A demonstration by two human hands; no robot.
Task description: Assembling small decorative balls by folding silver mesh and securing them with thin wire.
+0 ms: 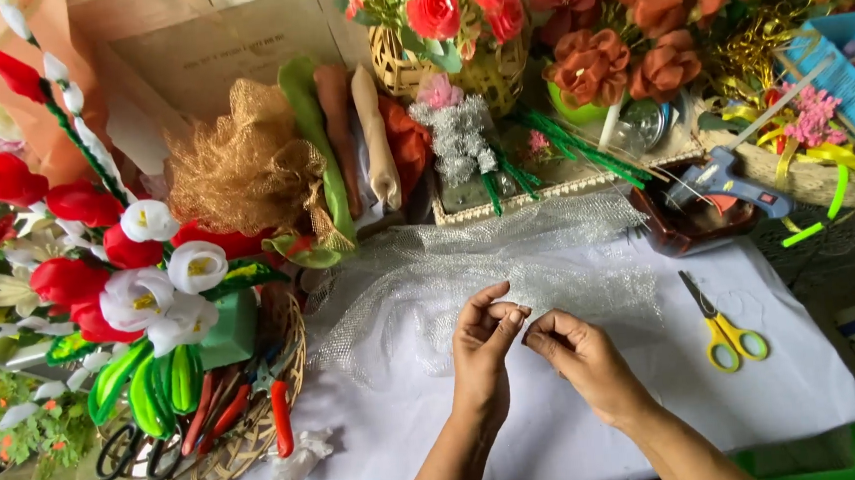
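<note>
My left hand (485, 341) and my right hand (570, 345) meet over a white cloth (561, 431), fingertips pinched close together. Something very thin seems held between them; I cannot tell what it is. Just beyond the fingers lies a sheet of silver glitter mesh (470, 267), spread flat on the cloth. Yellow-handled scissors (720, 328) lie to the right of my right hand.
A woven basket (260, 432) at left holds green foam, pliers and scissors beside red and white fabric flowers (139, 280). A blue glue gun (729, 181) rests on a brown tray. Gold mesh (242, 168), stocking rolls (349, 125), flower baskets (453, 28) and a silver bouquet line the back.
</note>
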